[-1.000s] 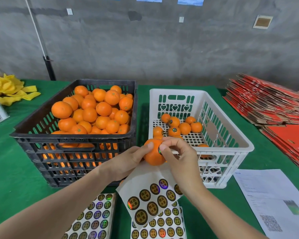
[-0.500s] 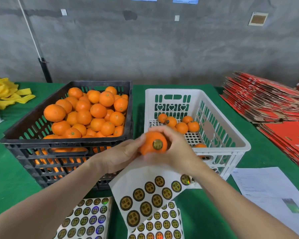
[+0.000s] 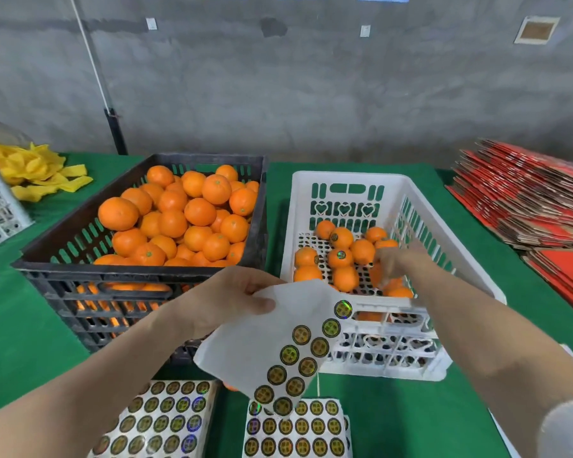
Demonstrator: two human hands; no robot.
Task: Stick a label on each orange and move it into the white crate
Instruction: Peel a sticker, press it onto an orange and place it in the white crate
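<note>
The right hand (image 3: 394, 262) was a blur low inside the slotted plastic white crate (image 3: 344, 177), among round labelled oranges (image 3: 341, 238), so whether it gripped anything could not be told. The left hand (image 3: 225, 299) pinched a glossy sticker sheet (image 3: 272, 328) by its upper corner, its round foil labels running down one edge. Smooth unlabelled fruit (image 3: 199, 211) was heaped in the black crate (image 3: 80, 276), the lower layers hidden.

light: bright, even, diffuse; shadows faint | glare: rainbow glints on label sheet (image 3: 272, 335) | blur: right hand (image 3: 392, 262) motion-smeared; centre sharp | edges: wide-angle bowing; corners soft
</note>
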